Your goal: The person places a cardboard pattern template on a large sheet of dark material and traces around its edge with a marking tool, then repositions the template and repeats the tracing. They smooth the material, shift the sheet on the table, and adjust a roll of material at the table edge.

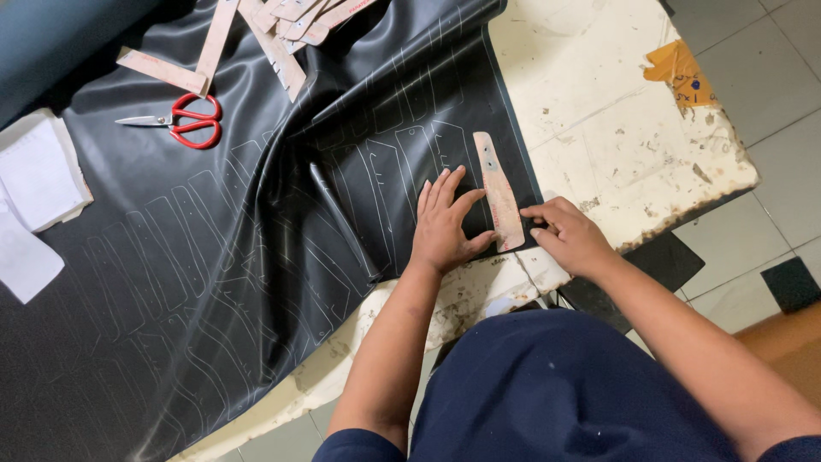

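A narrow tan cardboard template [499,190] lies on a sheet of black leather [282,222] near the sheet's right edge. My left hand [446,224] rests flat on the leather beside the template, its thumb pressing the template's lower end. My right hand [571,234] is at the template's lower right corner with fingers curled; whether it holds a marking tool I cannot tell. White traced outlines of the same shape cover the leather.
Red-handled scissors [184,121] lie on the leather at upper left. Several more tan templates [278,30] are piled at the top. White papers [34,184] sit at the far left. The worn white table [616,128] ends at the right above a tiled floor [761,60].
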Action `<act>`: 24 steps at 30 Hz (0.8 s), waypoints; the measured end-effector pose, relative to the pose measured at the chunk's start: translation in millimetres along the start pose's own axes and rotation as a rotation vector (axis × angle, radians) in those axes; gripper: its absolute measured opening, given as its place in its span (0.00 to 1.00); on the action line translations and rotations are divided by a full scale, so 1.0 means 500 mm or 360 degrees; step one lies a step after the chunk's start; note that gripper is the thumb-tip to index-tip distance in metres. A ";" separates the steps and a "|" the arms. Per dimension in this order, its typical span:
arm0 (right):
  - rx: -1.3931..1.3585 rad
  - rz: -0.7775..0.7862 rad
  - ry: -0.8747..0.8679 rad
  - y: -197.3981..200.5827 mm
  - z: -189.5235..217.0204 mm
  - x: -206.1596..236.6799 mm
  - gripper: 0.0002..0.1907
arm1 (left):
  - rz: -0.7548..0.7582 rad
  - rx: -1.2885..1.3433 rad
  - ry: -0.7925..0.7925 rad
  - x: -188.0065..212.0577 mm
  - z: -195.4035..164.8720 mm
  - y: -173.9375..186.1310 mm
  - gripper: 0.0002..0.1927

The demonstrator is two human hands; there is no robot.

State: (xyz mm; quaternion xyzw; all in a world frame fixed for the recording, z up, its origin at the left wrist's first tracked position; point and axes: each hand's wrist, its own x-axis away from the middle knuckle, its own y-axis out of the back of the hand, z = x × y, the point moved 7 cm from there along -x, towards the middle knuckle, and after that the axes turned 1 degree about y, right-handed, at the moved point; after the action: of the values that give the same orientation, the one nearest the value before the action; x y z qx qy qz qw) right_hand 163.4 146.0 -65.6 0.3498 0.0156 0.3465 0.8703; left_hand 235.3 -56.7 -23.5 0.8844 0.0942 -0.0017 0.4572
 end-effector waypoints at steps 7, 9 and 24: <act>0.0063 -0.0012 0.0069 0.001 0.018 0.000 0.20 | 0.0039 -0.0031 0.0002 -0.005 -0.012 0.010 0.37; 0.0064 -0.0025 0.0073 -0.003 0.018 0.001 0.20 | 0.0049 -0.0071 -0.0017 -0.006 -0.023 0.015 0.37; -0.0040 0.0000 0.0246 0.035 0.040 -0.049 0.14 | 0.0029 -0.0765 -0.0255 0.047 -0.159 -0.172 0.25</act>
State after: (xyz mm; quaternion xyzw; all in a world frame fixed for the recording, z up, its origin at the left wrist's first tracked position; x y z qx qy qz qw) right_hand 139.6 128.0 -44.6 0.3109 0.0784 0.3726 0.8708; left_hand 237.5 60.1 -48.8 0.7482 0.0474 -0.0453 0.6603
